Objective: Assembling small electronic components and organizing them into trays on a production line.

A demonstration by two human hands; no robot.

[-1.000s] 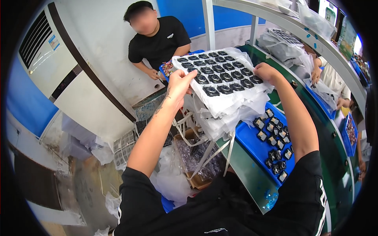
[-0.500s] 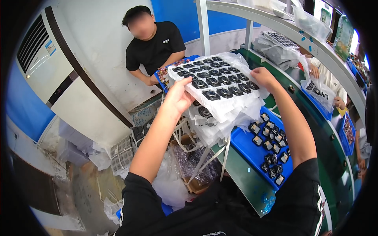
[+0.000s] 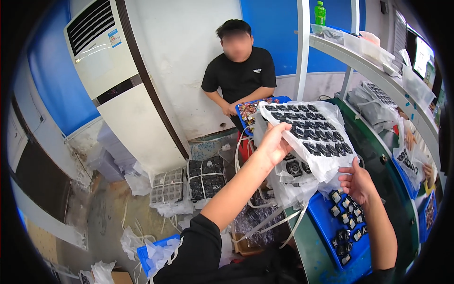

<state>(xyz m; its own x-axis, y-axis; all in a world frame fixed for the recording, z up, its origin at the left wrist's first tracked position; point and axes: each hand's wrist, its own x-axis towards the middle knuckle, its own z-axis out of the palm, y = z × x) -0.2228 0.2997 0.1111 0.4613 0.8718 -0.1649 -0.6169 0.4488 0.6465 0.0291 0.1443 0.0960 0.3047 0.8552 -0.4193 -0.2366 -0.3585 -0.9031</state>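
Note:
My left hand (image 3: 273, 144) grips the near left edge of a white tray of several small black parts (image 3: 309, 132), wrapped in clear plastic and held up in the air. My right hand (image 3: 358, 182) is below the tray's right side, fingers spread and off the tray, close to the hanging plastic. Under it lies a blue bin (image 3: 331, 227) holding several loose black parts (image 3: 347, 217). More bagged trays (image 3: 293, 170) sit beneath the lifted one.
A person in a black shirt (image 3: 241, 75) sits ahead holding a blue tray (image 3: 248, 111). A white standing air conditioner (image 3: 118, 80) is at the left. Strapped tray bundles (image 3: 189, 182) lie on the floor. A green workbench (image 3: 392, 175) and shelf (image 3: 378, 61) run along the right.
My view turned left and down. My right hand let go of the tray's far edge and dropped below it; my left hand still holds the tray.

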